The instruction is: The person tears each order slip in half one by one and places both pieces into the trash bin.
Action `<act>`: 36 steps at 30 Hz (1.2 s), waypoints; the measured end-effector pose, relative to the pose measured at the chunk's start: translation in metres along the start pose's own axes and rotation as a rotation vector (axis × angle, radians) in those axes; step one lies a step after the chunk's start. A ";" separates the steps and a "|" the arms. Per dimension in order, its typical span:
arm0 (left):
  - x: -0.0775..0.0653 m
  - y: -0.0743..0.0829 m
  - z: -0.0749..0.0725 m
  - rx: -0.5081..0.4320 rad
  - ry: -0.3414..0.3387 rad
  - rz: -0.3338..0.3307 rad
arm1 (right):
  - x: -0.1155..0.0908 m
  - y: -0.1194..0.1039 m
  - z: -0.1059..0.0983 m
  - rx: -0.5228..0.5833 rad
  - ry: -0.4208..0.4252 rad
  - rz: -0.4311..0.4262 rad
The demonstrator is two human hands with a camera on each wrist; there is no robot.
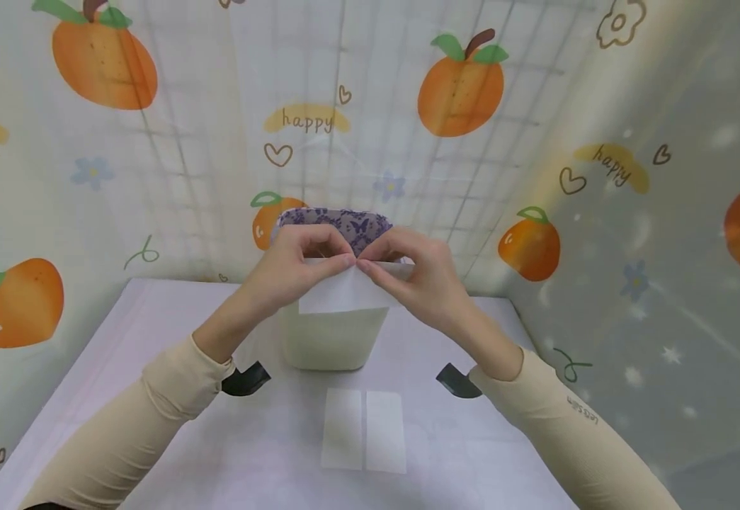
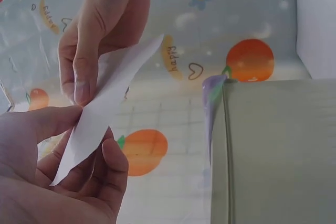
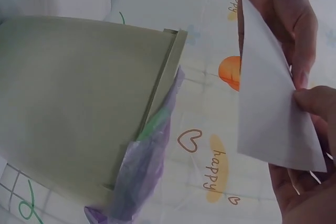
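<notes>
A pale curtain (image 1: 217, 177) printed with oranges hangs behind and to the right of the hands, and a white-covered table (image 1: 217, 453) lies below them. The left hand (image 1: 289, 265) pinches the paper (image 1: 328, 297) at its top edge between thumb and forefinger; the right hand (image 1: 432, 278) pinches the same edge just beside it, so the fingertips nearly meet. The paper hangs down from both pinches, and the wrist views show it above the bin (image 1: 334, 343), apart from the rim where the bag (image 3: 144, 174) is folded over. Nearer the body than the hands, two slips (image 1: 343, 428) lie side by side on the table, with a black piece (image 1: 246, 380) under the left forearm and another under the right.

The step in hand looks like working the paper between two close pinches, as for a tear. For that, the short gap between the thumbs is good: force stays in one place and the line is easier to steer. Keep both pinches firm and level, draw one hand toward the body and the other away, and shift the grips downward in small stages. A wide grip or a quick jerk could send the split sideways. Staying above the bin should help catch scraps.
</notes>
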State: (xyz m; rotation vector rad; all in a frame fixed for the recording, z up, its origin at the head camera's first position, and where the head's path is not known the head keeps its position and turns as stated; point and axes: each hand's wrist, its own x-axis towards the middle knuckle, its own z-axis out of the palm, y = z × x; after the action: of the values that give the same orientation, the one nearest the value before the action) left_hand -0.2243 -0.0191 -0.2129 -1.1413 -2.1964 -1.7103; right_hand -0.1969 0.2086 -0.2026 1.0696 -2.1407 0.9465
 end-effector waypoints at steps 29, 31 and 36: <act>0.033 0.007 -0.026 0.012 0.069 -0.036 | 0.046 0.013 -0.003 -0.066 0.031 0.014; 0.036 0.007 -0.029 0.004 0.069 -0.037 | 0.050 0.014 -0.004 -0.072 0.032 0.013; 0.044 0.007 -0.032 -0.004 0.069 -0.021 | 0.055 0.016 -0.005 -0.064 0.042 0.038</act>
State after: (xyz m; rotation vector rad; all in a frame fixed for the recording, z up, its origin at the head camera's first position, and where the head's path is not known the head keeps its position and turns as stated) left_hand -0.2621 -0.0253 -0.1734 -1.0480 -2.1724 -1.7360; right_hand -0.2381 0.1952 -0.1642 0.9733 -2.1488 0.9033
